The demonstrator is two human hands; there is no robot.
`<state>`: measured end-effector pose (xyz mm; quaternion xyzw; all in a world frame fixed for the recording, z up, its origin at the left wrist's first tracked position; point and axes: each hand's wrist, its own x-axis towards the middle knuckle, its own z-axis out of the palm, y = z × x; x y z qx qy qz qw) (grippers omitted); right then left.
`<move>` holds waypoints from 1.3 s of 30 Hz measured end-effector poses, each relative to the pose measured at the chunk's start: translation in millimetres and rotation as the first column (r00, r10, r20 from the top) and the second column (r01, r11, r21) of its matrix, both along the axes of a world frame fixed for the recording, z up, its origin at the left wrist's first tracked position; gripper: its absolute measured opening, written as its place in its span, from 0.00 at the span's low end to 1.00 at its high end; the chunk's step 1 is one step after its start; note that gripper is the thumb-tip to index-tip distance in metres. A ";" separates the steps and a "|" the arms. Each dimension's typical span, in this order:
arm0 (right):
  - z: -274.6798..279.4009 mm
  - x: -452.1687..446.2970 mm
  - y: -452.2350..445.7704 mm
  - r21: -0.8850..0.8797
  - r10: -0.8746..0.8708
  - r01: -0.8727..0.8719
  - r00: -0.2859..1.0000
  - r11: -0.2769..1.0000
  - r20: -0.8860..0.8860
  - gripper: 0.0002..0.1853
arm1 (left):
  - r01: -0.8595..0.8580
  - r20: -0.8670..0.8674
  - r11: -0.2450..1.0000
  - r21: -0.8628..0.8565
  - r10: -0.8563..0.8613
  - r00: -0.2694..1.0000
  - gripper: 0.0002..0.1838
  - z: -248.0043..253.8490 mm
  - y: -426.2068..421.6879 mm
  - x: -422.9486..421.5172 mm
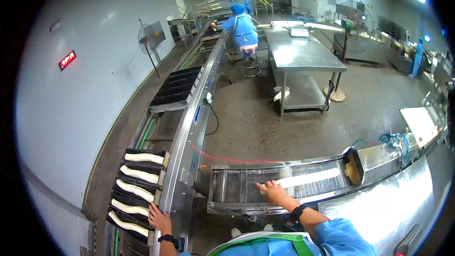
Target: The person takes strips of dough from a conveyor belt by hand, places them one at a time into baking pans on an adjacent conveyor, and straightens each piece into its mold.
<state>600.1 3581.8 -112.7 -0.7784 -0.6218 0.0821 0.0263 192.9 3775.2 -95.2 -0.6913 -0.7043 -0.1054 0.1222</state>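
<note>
White strip (310, 180) lies on the mesh belt (227, 186) at four o'clock; right hand (272, 192) is at its end, grip unclear — maybe guiding it. Left hand (160, 220), open, holding nothing, rests at seven by black trays (150, 167), likely there to keep the rolls (134, 190) apart.

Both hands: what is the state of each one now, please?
Left hand: open, beside the black trays.
Right hand: at the white strip's end; grip cannot be told.

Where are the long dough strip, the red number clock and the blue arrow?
Long dough strip (310, 178): head view, its middle.
Red number clock (67, 60): head view, its glowing digits.
Blue arrow (197, 114): head view, its middle.
</note>
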 end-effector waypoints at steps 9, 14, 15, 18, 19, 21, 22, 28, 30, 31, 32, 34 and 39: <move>16.2 -27.4 53.3 -0.048 0.082 -0.082 0.997 0.996 0.011 0.24 | -0.023 0.034 0.997 -0.067 0.025 0.999 0.43 18.1 -31.5 -41.7; 6.9 -42.6 81.8 -0.150 0.136 -0.128 0.990 0.980 0.042 0.24 | -0.209 0.215 0.978 -0.011 0.207 0.955 0.26 8.5 -35.3 -64.1; 13.4 -43.7 89.3 -0.155 0.130 -0.127 0.991 0.980 0.010 0.24 | -0.220 0.213 0.975 -0.017 0.218 0.952 0.26 15.4 -31.9 -66.1; 23.8 -52.0 98.7 -0.174 0.157 -0.163 0.986 0.971 -0.049 0.25 | -0.210 0.240 0.974 0.082 0.185 0.953 0.18 29.6 -26.0 -64.8; 29.0 -52.0 100.8 -0.183 0.171 -0.184 0.982 0.966 -0.081 0.25 | -0.088 0.289 0.982 0.166 0.037 0.957 0.17 28.4 -19.0 -66.3; 24.7 -42.6 107.4 -0.163 0.204 -0.235 0.961 0.958 -0.186 0.27 | 0.029 0.328 0.970 0.242 -0.110 0.938 0.16 21.9 -7.6 -68.5; 22.7 -33.1 110.1 -0.123 0.219 -0.263 0.931 0.957 -0.290 0.29 | 0.054 0.343 0.964 0.261 -0.145 0.928 0.15 20.0 2.3 -65.0; 80.8 -12.7 80.6 0.250 0.274 -0.195 0.901 0.948 -0.336 0.27 | 0.126 0.497 0.966 0.225 -0.225 0.838 0.14 24.1 30.1 -44.0; 74.2 -4.2 73.9 0.216 0.058 0.017 0.939 0.976 -0.338 0.26 | 0.252 0.424 0.902 0.350 -0.392 0.816 0.15 13.9 41.2 -40.4; 84.7 -4.9 71.5 0.226 0.040 0.036 0.946 0.974 -0.323 0.27 | 0.295 0.421 0.891 0.346 -0.428 0.800 0.15 19.6 43.2 -37.1; 96.1 -4.3 72.6 0.230 0.032 0.042 0.951 0.972 -0.309 0.27 | 0.287 0.483 0.884 0.369 -0.446 0.754 0.15 12.6 47.5 -34.9; 120.9 -6.9 78.3 0.204 -0.053 0.122 0.947 0.971 -0.317 0.25 | 0.253 0.529 0.912 0.323 -0.396 0.751 0.16 -2.8 57.4 -32.8; 194.7 -23.0 132.3 0.345 0.023 0.222 0.813 0.912 -0.582 0.14 | 0.335 0.599 0.882 0.331 -0.471 0.648 0.15 17.0 46.1 -13.5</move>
